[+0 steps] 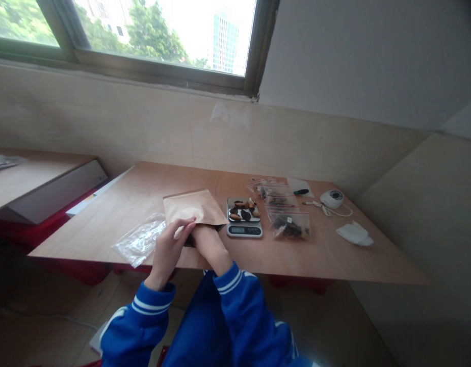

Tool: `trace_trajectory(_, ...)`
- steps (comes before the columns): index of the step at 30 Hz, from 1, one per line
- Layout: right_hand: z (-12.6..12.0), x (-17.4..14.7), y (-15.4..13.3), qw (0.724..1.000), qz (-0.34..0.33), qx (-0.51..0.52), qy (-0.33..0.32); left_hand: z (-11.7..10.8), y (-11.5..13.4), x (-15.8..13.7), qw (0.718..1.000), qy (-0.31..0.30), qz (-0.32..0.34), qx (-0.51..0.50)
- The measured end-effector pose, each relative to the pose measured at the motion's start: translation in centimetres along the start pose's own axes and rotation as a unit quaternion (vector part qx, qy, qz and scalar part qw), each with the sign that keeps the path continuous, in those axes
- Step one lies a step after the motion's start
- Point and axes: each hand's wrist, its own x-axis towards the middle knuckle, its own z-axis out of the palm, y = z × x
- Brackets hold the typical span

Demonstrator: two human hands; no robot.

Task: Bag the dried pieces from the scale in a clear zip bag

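My left hand (170, 243) is closed, thumb and fingers pinching the near edge of a brown paper bag (195, 204) lying at the table's front. My right hand (207, 243) reaches into the bag's opening, so its fingers are hidden and I cannot tell what they hold. Just right of the bag sits a small digital scale (245, 231). Several brown and black dried pieces (245, 214), perhaps dried mushrooms or herbs, rest on its metal plate. To the left of my left hand lies a crumpled clear plastic bag (141, 238).
Several clear zip bags (291, 224) with dark contents lie right of the scale. Behind them is a green-and-black handled tool (301, 192). A white dome camera (332, 199) with its cable and a white tissue (355, 233) are farther right. The wooden table (144, 178) stands against the wall.
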Motion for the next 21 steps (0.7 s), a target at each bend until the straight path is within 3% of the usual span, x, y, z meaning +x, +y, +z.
trace_trajectory(4, -2.2, -3.4, -0.1, 0.999, -0.020, 0.019, 0.018, 0.0, 0.3, 0.4, 0.999, 0.006, -0.035, -0.018)
trace_trajectory(7, -3.9, -6.2, -0.2, 0.985, -0.023, 0.146, 0.084, 0.0, 0.1, 0.6, 0.998, 0.010, -0.052, -0.028)
trace_trajectory(11, -5.8, -9.8, 0.3, 0.928, 0.029, 0.347, 0.131, 0.1, 0.0, 0.9, 0.997, 0.014, -0.065, -0.050)
trace_trajectory(16, -6.8, -12.0, 3.6, 0.843, 0.151, 0.492, 0.153, 0.9, -0.7, 1.1, 0.998, 0.011, -0.052, -0.042)
trace_trajectory(18, -7.0, -11.7, 5.6, 0.846, 0.176, 0.473, 0.173, 1.3, -1.3, 1.1, 0.999, 0.006, -0.040, -0.032)
trace_trajectory(21, -7.1, -9.5, 8.7, 0.887, 0.182, 0.369, 0.212, 1.7, -2.3, 0.9, 1.000, 0.003, -0.021, -0.017)
